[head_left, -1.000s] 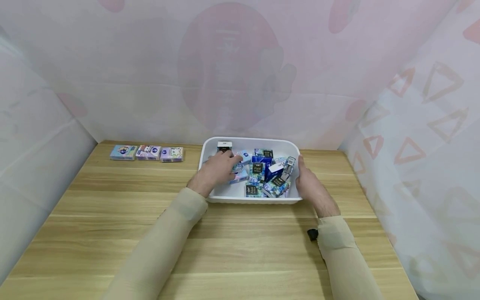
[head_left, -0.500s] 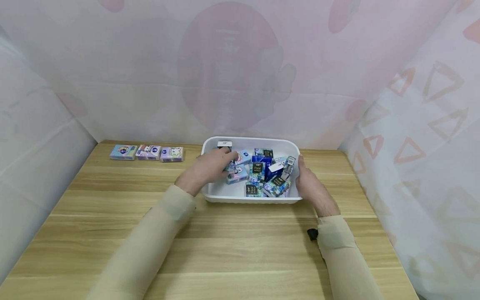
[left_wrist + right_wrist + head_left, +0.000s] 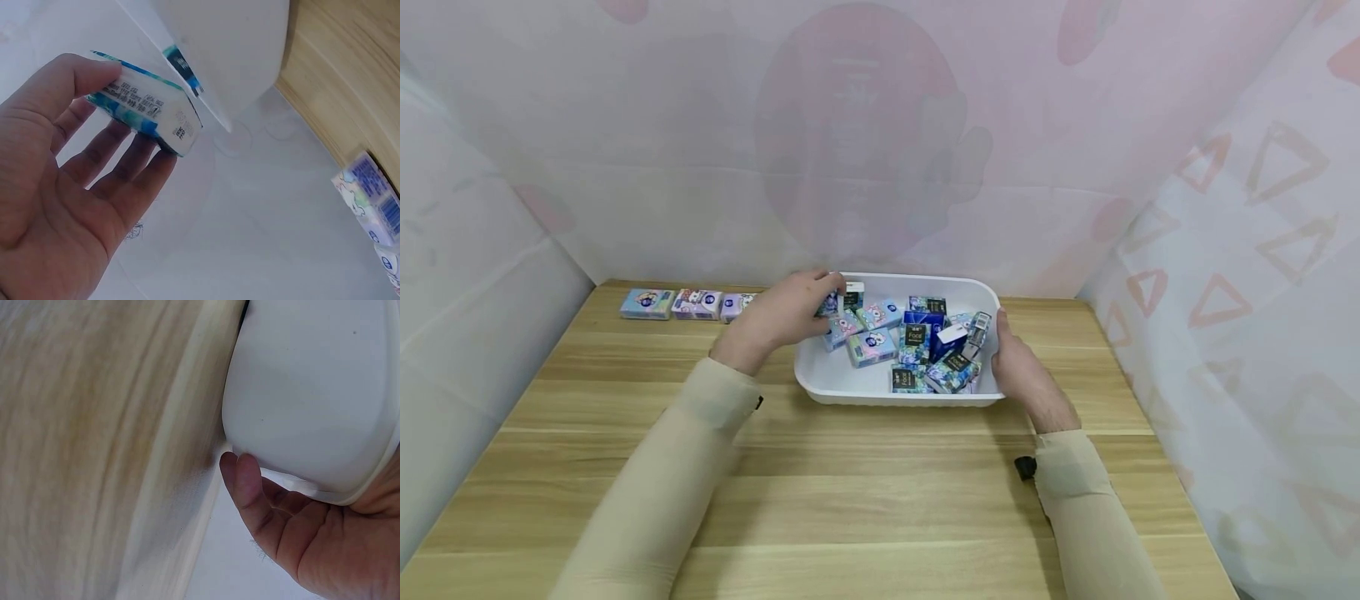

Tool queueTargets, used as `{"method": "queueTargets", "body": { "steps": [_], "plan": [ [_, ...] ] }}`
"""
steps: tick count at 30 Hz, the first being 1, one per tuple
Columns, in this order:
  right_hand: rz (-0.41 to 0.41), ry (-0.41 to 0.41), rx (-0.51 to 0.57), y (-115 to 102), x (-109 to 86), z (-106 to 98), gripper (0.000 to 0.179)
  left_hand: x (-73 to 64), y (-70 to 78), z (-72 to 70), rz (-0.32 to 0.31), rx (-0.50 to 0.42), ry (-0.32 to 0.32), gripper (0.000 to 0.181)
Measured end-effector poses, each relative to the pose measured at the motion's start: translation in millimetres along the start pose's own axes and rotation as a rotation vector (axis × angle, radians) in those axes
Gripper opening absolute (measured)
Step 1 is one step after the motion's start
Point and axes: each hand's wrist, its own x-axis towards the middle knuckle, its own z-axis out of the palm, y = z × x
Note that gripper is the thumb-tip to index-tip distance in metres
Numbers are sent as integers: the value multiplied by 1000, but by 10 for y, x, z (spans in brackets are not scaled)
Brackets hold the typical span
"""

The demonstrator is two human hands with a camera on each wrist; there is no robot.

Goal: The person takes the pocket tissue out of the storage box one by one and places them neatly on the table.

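At the far-left corner of the white bin (image 3: 902, 401), white packet with blue-teal edges (image 3: 140, 109), tilted, up by the rim; can't tell if it touches it. Left hand (image 3: 81, 169) pinches it, thumb on one side, fingers (image 3: 159, 172) on the other. Right hand (image 3: 1018, 367) grips the bin's right end, thumb at the rim, fingers (image 3: 250, 481) curled against the outer wall.

Inside bin: three pastel packets (image 3: 872, 348) in the left half, close together; white-topped packet (image 3: 853, 295) in the far-left corner, partly hidden by the left hand. Right half has a jumble: blue-green packets with black labels (image 3: 915, 345), dark-blue packets (image 3: 925, 318), some tilted or overlapping.

Bin sits on the wood-grain worktop (image 3: 880, 500). Left of it, row of three pastel packets (image 3: 697, 305) near the back edge, rightmost partly behind the left hand. Pale printed cloth (image 3: 700, 142) behind, red triangles on right side.
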Motion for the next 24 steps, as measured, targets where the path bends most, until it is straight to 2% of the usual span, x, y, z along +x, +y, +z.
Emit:
{"method": "queueTargets", "body": {
  "steps": [6,11,17,24],
  "plan": [
    [2,3,3,16,0,5,83,-8,-176,-60,-56,-39,3,53],
    [0,7,14,24,0,11,84,-11,-343,-73,-68,-64,40,47],
    [11,10,-1,13,5,15,82,-2,-566,-36,-65,-139,95,44],
    [8,5,6,7,-6,12,82,16,-751,65,-104,-164,98,42]
  ]
}}
